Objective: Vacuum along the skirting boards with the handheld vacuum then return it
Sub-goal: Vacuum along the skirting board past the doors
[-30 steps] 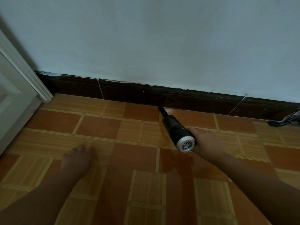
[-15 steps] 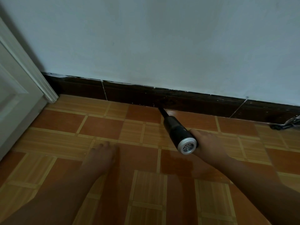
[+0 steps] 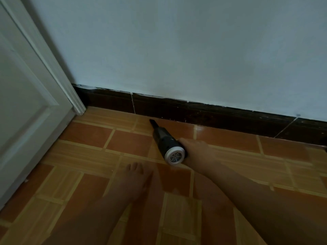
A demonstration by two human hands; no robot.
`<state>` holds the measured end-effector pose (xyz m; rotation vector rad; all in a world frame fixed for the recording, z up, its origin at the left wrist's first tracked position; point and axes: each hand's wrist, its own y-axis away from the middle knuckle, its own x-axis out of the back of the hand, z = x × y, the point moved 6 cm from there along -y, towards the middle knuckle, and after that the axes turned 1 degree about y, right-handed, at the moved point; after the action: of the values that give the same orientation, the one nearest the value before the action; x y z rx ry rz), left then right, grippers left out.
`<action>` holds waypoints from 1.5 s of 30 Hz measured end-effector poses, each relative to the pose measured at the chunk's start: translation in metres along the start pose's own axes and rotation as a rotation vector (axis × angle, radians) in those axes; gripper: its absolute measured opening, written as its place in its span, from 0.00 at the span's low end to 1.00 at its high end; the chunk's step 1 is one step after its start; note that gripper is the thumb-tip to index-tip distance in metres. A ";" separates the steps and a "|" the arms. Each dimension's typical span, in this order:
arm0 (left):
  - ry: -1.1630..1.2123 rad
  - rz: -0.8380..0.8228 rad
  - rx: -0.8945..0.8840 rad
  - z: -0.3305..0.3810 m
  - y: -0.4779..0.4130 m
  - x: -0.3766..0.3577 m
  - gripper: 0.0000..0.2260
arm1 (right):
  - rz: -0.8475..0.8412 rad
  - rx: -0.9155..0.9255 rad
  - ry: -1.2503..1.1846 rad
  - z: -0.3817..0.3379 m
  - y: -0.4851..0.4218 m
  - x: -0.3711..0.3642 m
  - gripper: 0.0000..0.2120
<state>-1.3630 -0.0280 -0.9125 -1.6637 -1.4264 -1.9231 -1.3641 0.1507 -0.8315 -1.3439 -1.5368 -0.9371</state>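
My right hand [image 3: 196, 151] grips the rear of the handheld vacuum [image 3: 164, 140], a black tube with a white vented end cap facing me. Its thin black nozzle points up and left and ends on the floor tile just in front of the dark brown skirting board [image 3: 212, 112], which runs under the pale wall. My left hand does not show. A bare foot [image 3: 134, 177] is planted on the tiles left of the vacuum.
A white panelled door and its frame [image 3: 26, 103] fill the left side and meet the skirting at the corner. Orange and tan floor tiles [image 3: 85, 156] cover the ground. A small dark object [image 3: 324, 144] pokes in at the right edge.
The vacuum and my right hand have slid left along the skirting toward the door. The bare foot has stepped closer to the vacuum. The door now fills more of the view.
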 end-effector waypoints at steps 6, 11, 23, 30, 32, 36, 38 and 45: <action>0.037 -0.014 -0.024 -0.005 0.001 -0.011 0.25 | 0.054 0.057 0.058 -0.030 -0.039 -0.014 0.15; 0.024 -0.017 -0.034 -0.005 -0.001 -0.011 0.24 | 0.040 0.030 0.070 -0.024 -0.043 -0.017 0.14; -0.007 -0.029 -0.011 -0.007 -0.002 -0.007 0.25 | 0.041 -0.057 0.093 0.024 0.001 -0.007 0.13; -0.076 -0.010 -0.018 -0.004 -0.001 -0.003 0.25 | 0.033 -0.087 0.091 0.050 0.026 0.005 0.14; -0.084 -0.015 -0.019 -0.001 -0.001 0.000 0.25 | 0.043 -0.101 0.088 0.056 0.034 0.008 0.15; -0.119 -0.011 -0.019 0.007 0.000 0.005 0.24 | 0.022 -0.156 0.084 0.071 0.050 0.009 0.15; -0.118 0.001 -0.029 0.013 -0.002 0.008 0.25 | 0.026 -0.175 0.079 0.078 0.058 0.011 0.15; -0.099 0.072 -0.115 0.047 -0.019 0.013 0.25 | 0.038 -0.207 0.083 0.097 0.084 0.021 0.19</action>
<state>-1.3508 0.0227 -0.9159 -1.8600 -1.2920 -1.9413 -1.2947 0.2598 -0.8457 -1.4543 -1.3763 -1.1379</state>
